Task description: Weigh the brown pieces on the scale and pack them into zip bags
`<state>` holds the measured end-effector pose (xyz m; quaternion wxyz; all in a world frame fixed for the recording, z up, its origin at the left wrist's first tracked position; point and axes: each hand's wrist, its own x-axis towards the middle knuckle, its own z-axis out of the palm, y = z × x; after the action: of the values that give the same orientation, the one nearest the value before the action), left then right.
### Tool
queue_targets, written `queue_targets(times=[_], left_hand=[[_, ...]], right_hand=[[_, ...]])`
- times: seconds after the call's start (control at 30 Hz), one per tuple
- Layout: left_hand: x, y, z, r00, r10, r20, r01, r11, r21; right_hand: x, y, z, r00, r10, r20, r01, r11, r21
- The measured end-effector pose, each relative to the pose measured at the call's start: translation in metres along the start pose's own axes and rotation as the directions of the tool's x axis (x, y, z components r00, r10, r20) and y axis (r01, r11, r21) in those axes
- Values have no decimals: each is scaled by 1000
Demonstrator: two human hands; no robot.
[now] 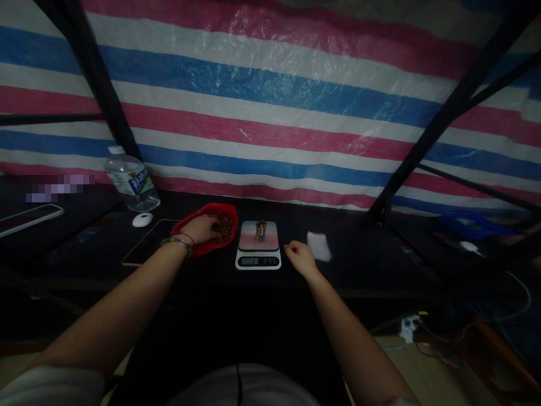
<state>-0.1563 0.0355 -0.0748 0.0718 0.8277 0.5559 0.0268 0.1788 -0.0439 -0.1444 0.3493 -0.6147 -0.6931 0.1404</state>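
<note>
My left hand [202,229] reaches into a red plastic bag [202,250] that holds many small brown pieces [228,225]. Its fingers curl down among them, and the fingertips are hidden, so what they grip cannot be made out. Right of the bag is a white digital kitchen scale [258,264] with a lit display too small to read. On its shiny plate stands a small metallic cup [261,229] with brownish pieces showing at the top. My right hand [301,256] rests on the table just right of the scale, fingers curled in, with nothing seen in it.
A stack of small clear plastic bags [319,247] lies beyond my right hand. At the left are a clear plastic bottle [132,180], a white earbud case [142,220], a dark tablet [147,242] and a phone [31,219]. Black frame posts [416,152] and a striped sheet [262,124] stand behind.
</note>
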Motion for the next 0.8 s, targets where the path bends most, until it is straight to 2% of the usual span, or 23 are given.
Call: queue_targets(times=[0.13,0.3,0.47,0.63,0.8], left_hand=[[1,-4,-8,1000,-20,-4,20,999,41],[9,-4,-10,995,50,-82,-46,997,61],[18,0,-4,1000,17,16,-18,1000,7],[23,-3,-1,998,61,19,-61,998,-16],[24,-9,-6,999,12,36,-12,1000,0]], right_hand=[[1,2,1,1000,-12,1,12,1000,-4],[1,2,1,1000,-9,4,9,1000,11],[0,2,1,1000,-8,1,8,1000,12],[1,3,1,1000,-18,13,18,1000,-1],[1,2,1,1000,-3,20,3,1000,1]])
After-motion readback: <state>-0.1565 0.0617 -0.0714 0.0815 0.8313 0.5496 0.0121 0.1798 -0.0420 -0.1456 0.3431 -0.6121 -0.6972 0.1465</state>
